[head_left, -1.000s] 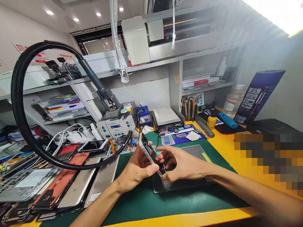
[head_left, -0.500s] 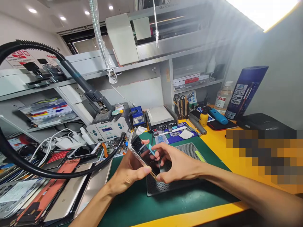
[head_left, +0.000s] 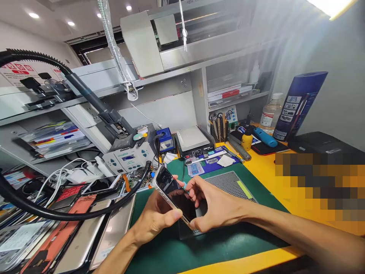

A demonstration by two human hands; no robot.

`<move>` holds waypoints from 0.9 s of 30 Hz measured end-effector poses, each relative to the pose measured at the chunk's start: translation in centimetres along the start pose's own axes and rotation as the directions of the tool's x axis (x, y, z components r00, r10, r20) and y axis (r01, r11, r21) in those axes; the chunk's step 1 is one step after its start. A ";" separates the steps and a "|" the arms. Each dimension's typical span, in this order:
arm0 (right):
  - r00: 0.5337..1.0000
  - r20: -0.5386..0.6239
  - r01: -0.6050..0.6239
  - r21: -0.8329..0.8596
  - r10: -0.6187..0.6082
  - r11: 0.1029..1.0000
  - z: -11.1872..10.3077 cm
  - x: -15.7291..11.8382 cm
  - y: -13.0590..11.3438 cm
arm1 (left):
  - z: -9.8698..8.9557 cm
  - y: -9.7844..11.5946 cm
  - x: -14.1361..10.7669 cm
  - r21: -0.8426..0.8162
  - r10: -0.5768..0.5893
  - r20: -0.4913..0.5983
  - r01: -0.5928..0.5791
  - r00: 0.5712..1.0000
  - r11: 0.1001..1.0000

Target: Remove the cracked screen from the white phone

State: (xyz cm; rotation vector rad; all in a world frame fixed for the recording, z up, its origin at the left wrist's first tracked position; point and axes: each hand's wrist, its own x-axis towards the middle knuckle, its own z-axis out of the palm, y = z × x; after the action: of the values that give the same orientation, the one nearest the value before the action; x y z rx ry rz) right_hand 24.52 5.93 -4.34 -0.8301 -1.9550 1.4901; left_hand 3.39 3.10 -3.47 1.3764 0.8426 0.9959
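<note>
A phone [head_left: 178,196] with a dark screen and a light metal frame is held tilted above the green mat [head_left: 159,251]. My left hand [head_left: 156,217] wraps round its left side, the thumb along the lower edge. My right hand [head_left: 213,205] pinches a small teal pick [head_left: 186,186] between thumb-side fingers at the phone's far edge, while its thumb rests at the phone's near corner. Under the hands lies a grey perforated pad [head_left: 225,184] with a yellow-green strip.
Phones and phone parts [head_left: 82,232] lie at the left, crossed by a black hose [head_left: 71,217]. Behind stand a grey control station [head_left: 129,158], a flat heating plate [head_left: 194,139], tweezers [head_left: 219,127] and a yellow bottle [head_left: 246,140].
The view has shifted slightly. My right hand and the teal pick have moved a little along the phone's edge, and the pick is now more hidden by the fingers.
</note>
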 end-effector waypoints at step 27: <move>0.999 0.010 -0.033 -0.058 0.033 0.998 0.1 -0.1 0.2 | -0.1 -0.8 -0.3 -0.072 0.046 0.003 -0.046 0.999 0.996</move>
State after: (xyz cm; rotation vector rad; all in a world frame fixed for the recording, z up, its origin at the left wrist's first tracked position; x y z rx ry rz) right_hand 24.58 5.84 -4.55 -0.8848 -2.0104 1.4654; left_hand 3.28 2.95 -4.30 1.3414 0.7674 1.0480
